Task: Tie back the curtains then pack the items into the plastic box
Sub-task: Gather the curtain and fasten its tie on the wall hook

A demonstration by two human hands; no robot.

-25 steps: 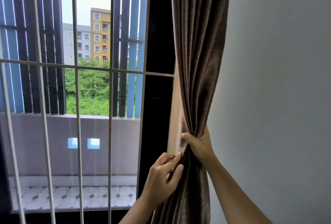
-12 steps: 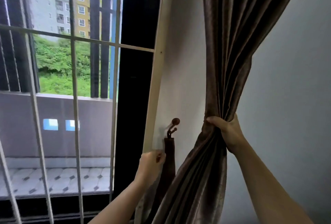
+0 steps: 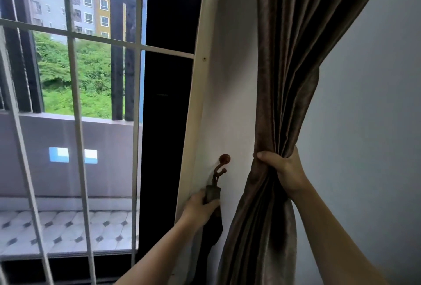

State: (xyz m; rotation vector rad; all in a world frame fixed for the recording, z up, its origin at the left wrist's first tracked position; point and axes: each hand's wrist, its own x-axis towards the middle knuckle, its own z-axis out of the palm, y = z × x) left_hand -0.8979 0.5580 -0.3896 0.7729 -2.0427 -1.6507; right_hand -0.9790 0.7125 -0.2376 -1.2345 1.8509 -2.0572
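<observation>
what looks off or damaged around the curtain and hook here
Nothing looks damaged or askew. The brown curtain is bunched in the right hand, held clear of the wall hook. The tieback hangs from that hook, gripped by the left hand, not yet round the curtain.

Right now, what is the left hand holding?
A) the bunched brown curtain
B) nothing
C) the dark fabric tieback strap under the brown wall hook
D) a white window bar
C: the left hand grips the dark fabric tieback strap hanging from the brown wall hook, while the right hand holds the gathered brown curtain.
</observation>
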